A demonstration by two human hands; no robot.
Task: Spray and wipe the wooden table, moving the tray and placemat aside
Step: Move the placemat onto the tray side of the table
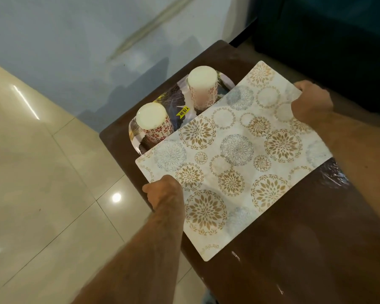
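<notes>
1. Left hand [164,190]: at about 7 o'clock in the head view, closed on the near-left edge of the placemat [233,154], fingers hidden under it. Judged risk: a pinch this close to one corner could slip, letting that side sag.

2. Tray [180,99]: at about 11 o'clock on the dark wooden bench [305,227], near its far-left corner. Two upturned patterned cups [155,120] stand on it, and a yellow price sticker [183,111] lies between them. The placemat's far-left edge overlaps the tray and sits just beside the nearer cup. Judged risk: sliding the mat toward 11 o'clock could knock a cup over or push the tray toward the bench edge and the tiled floor [42,172].

3. Placemat: pale with gold and grey flower rings, centred in the view, lying diagonally across the bench. Whether it is lifted or resting flat cannot be told.

4. Right hand [312,102]: at about 2 o'clock, closed on the mat's far-right edge. Judged risk: uneven pulling between the two hands could bend the mat.

5. Bench surface at 4 o'clock shows shiny smears, possibly wet; the mat could pick these up.
</notes>
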